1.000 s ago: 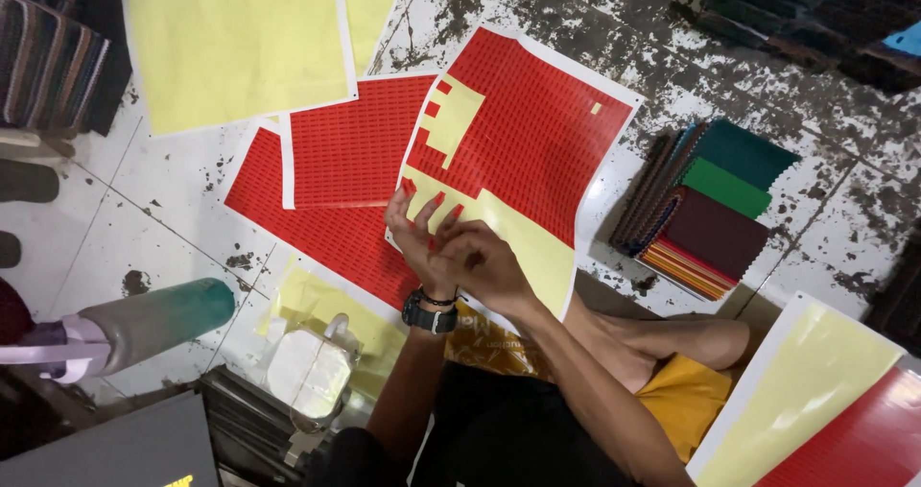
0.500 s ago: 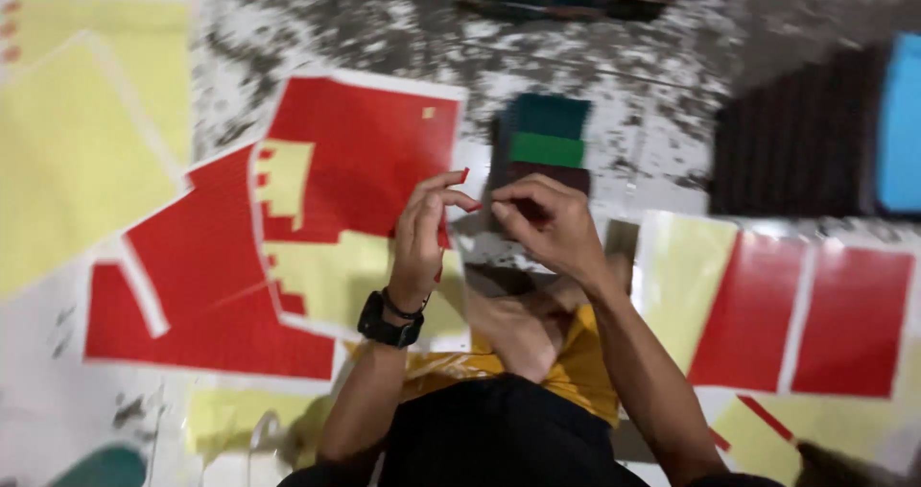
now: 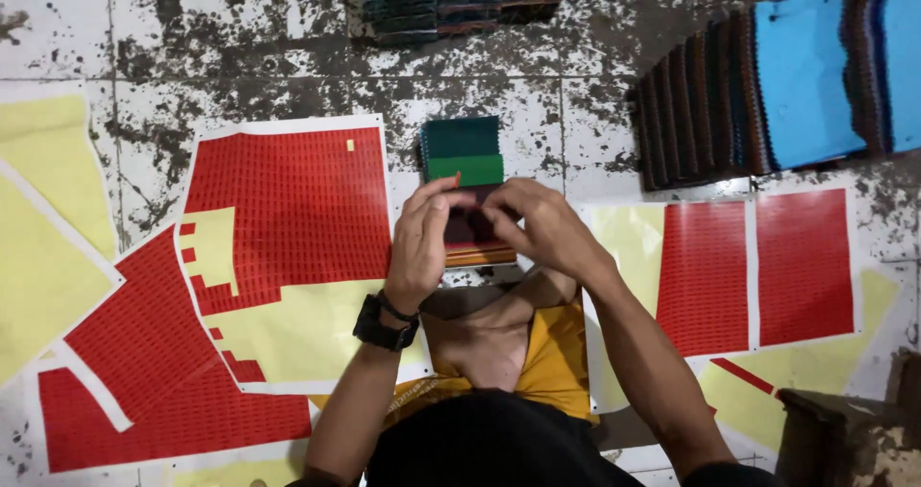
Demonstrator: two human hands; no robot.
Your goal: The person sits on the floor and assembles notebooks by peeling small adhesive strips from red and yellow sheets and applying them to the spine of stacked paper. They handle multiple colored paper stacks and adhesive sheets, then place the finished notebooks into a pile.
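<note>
Both hands meet over a small swatch stack [image 3: 467, 175] on the floor [image 3: 288, 55], just beyond the knee. Left hand [image 3: 422, 237], watch [image 3: 384, 322] on wrist, fingers curled, tips pinched together. Right hand [image 3: 539, 223] likewise pinched at the stack's near end; what they grip is too small to tell. Red sticker sheet [image 3: 293, 209] lies left, another [image 3: 753, 266] right.

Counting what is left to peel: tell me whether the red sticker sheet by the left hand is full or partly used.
Partly used. The red sticker sheet shows bare yellow backing along its left edge and bottom where stickers are gone.
</note>
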